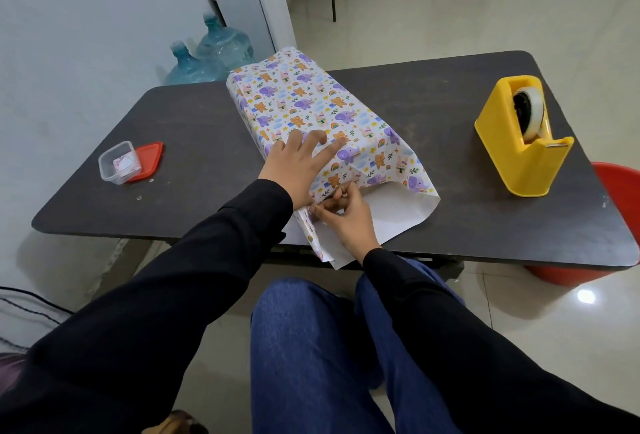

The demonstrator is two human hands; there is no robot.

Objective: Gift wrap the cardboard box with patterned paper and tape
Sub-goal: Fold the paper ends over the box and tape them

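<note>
Cardboard is not seen anywhere; where is the cardboard box logged? [Obs. 1]

At the middle of the table, fully covered by the patterned paper. Its outline is only inferred from the raised form. [Obs. 2]

How are the hands recorded? [Obs. 1]

Close together at the near end. The left hand is laid flat on top, fingers spread, judged to keep the sheet pinned. The right hand is pinched on the loose near edge, presumably so that an end fold can be formed. [Obs. 2]

Containers? [Obs. 1]

A clear plastic tub is noted at the left, its red lid off and touching it. A small pinkish item is held inside, not identified. The yellow dispenser, loaded with a tape roll, is parked at the right, untouched. [Obs. 2]
</note>
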